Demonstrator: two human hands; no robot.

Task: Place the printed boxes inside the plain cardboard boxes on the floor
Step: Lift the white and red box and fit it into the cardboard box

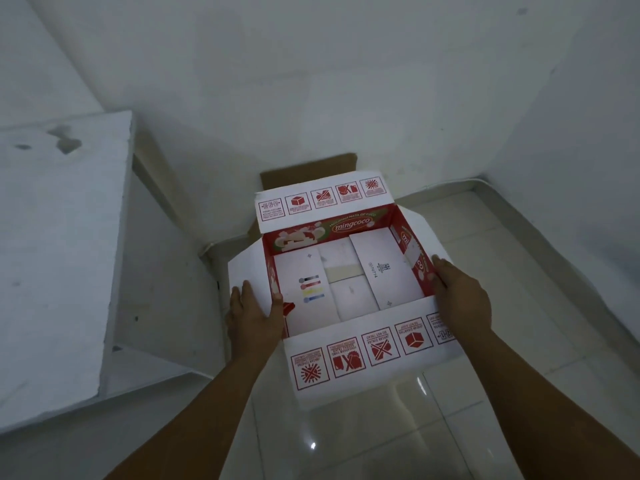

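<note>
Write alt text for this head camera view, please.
Two bare hands, left hand and right hand, grip the sides of an open red-and-white printed box above a glossy tiled floor; a brown cardboard flap shows behind it.

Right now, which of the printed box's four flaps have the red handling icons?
The far flap and the near flap on the printed box; the side flaps under each hand are blank white.

Printed box [341, 271] — red-white, flaps open — above brown cardboard [308, 173].
</note>
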